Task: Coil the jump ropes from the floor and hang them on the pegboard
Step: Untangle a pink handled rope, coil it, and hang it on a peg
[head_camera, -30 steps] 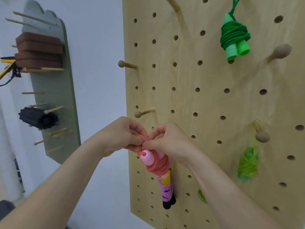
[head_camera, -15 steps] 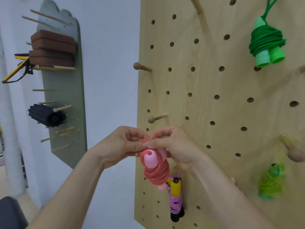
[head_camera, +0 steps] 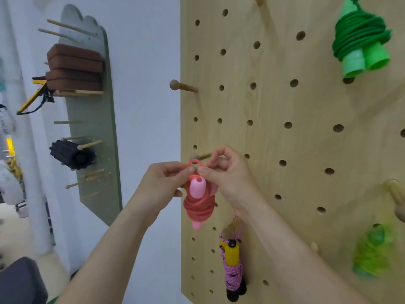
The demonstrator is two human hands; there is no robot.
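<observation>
A coiled pink jump rope with pink handles hangs between my hands in front of the wooden pegboard. My left hand and my right hand pinch a small loop of its cord. The loop sits right at the tip of a wooden peg near the board's left edge. A dark green coiled rope hangs at the upper right. A light green one hangs at the lower right. A pink and black braided rope with a yellow handle hangs below my right wrist.
A bare peg sticks out higher on the board's left edge, and another large peg at the right. On the wall to the left, a grey-green rack holds brown blocks and a black foam roller.
Both hands have lifted the pink rope upward, and a small loop of cord now stands open between the fingers at the peg's tip. The view has shifted left.
</observation>
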